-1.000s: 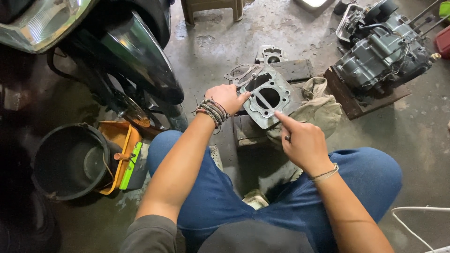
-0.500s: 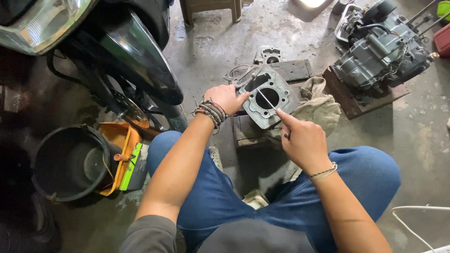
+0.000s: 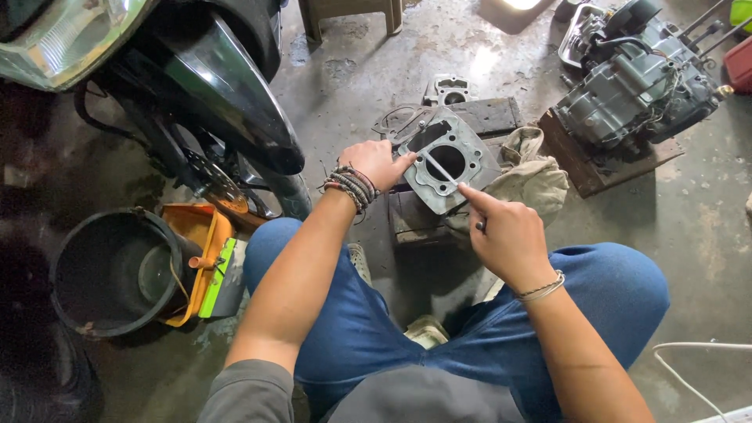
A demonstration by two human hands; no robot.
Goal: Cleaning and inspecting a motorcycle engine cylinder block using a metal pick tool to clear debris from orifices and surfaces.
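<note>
The black motorcycle [image 3: 196, 86] crowds my left side, its front wheel close by my left knee, so room there is tight. The grey engine [image 3: 634, 86] sits on its wooden board at far right, well apart, with bare concrete floor [image 3: 705, 227] open between. A black bucket [image 3: 110, 270] stands low left, beside an orange tray [image 3: 205, 251]. The beige rag [image 3: 533, 176] lies just right of the wooden block [image 3: 415, 215] ahead of my knees. My left hand [image 3: 377, 163] pinches the left edge of the grey cylinder block [image 3: 446, 160], tilted above that block. My right hand [image 3: 505, 235] pinches a thin blade [image 3: 440, 167] laid across its gasket face beside the round bore.
</note>
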